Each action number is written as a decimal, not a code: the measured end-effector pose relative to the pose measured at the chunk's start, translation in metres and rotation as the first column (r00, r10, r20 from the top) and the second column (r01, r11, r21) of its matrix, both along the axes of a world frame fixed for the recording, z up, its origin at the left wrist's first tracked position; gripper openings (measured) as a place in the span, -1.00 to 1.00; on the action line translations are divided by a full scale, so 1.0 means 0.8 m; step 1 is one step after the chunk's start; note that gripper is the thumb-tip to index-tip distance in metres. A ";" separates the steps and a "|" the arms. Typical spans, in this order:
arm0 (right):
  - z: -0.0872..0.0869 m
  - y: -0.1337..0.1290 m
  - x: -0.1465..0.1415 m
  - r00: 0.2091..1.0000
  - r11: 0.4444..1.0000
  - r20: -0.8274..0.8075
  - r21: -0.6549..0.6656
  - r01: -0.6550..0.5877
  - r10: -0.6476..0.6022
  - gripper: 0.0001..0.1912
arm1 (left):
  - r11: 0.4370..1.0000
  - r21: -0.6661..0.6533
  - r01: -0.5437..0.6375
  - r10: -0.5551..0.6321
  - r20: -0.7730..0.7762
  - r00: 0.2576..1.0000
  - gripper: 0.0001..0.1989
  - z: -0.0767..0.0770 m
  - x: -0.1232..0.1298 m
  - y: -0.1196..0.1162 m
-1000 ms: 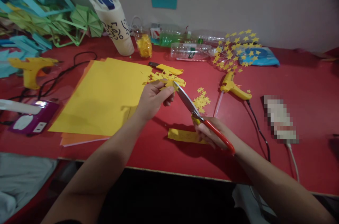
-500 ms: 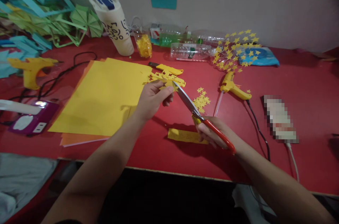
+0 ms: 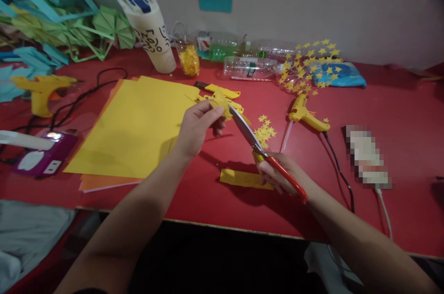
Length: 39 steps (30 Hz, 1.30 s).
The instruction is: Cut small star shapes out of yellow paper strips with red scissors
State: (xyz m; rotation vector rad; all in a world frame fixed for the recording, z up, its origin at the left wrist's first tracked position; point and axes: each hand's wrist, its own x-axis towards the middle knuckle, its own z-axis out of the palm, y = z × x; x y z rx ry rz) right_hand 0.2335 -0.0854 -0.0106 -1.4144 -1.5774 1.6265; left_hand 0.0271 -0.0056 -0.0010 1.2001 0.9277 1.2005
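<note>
My left hand [image 3: 199, 127] pinches a small piece of yellow paper [image 3: 222, 103] between thumb and fingers, above the red table [image 3: 194, 197]. My right hand [image 3: 279, 173] is wrapped round the red handles of the scissors [image 3: 248, 132], whose blade tips point at the paper's right side. Behind the held paper lie cut yellow scraps [image 3: 237, 108] and a yellow cutter knife [image 3: 224, 91]. A pile of small yellow stars [image 3: 265, 133] rests beyond the scissors. Below the blades is a yellow paper strip [image 3: 239, 178], partly behind my right hand.
Yellow sheets [image 3: 132, 127] lie left, near a purple box [image 3: 45, 153] and a glue gun [image 3: 43, 92]. Another glue gun [image 3: 307, 115] and a phone [image 3: 367, 155] are right. A white tumbler [image 3: 149, 30], a cup [image 3: 189, 60] and bottles [image 3: 249, 68] stand or lie behind.
The yellow paper in my left hand has turned and its shape shows differently at the scissor tips. My left hand has shifted slightly; my right hand has hardly moved.
</note>
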 end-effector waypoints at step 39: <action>0.009 0.004 0.009 0.996 0.997 0.063 0.017 -0.070 0.069 -0.38 | 0.996 0.077 0.036 -0.034 -0.031 0.999 -0.88 0.008 -0.008 0.004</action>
